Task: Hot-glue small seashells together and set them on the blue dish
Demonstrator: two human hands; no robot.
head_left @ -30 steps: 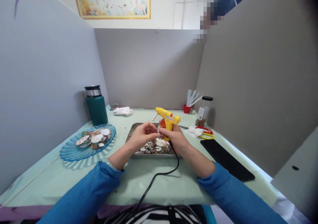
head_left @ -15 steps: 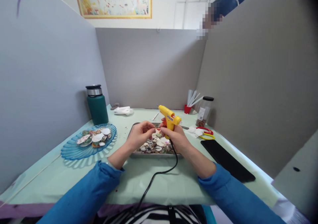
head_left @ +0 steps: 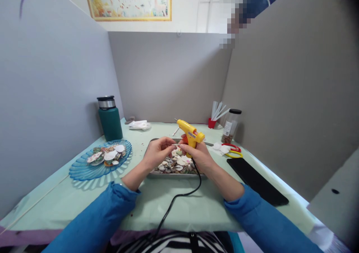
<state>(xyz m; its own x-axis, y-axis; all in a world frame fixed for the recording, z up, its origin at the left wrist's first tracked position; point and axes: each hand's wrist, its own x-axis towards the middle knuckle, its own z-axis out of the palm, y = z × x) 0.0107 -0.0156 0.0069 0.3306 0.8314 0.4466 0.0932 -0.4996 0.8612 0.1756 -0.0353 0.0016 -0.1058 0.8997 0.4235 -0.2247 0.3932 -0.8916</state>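
Note:
My right hand [head_left: 200, 155] is wrapped round the handle of a yellow hot glue gun [head_left: 188, 130], its nozzle pointing up and to the left. The black cord [head_left: 179, 195] runs from the grip down to the table's front edge. Opposite it, my left hand [head_left: 160, 150] is closed in a pinch, fingertips almost meeting those of the right. Between them is something small and pale, too little to name. Both hands are above a metal tray [head_left: 174, 176] of seashells [head_left: 179, 163], and they hide its far part.
To the left, a blue scalloped plate [head_left: 81, 172] holds several shells, with a green bottle [head_left: 110, 123] behind. On the right are a black flat slab [head_left: 256, 181], red-and-yellow-handled scissors [head_left: 235, 154], a clear jar [head_left: 230, 127] and a red cup [head_left: 212, 123] of glue sticks. Grey partitions enclose three sides.
The glue gun has tilted slightly, its nozzle shifting a little left. The fingertips of both hands have come slightly closer together. The tray and plate stay where they were.

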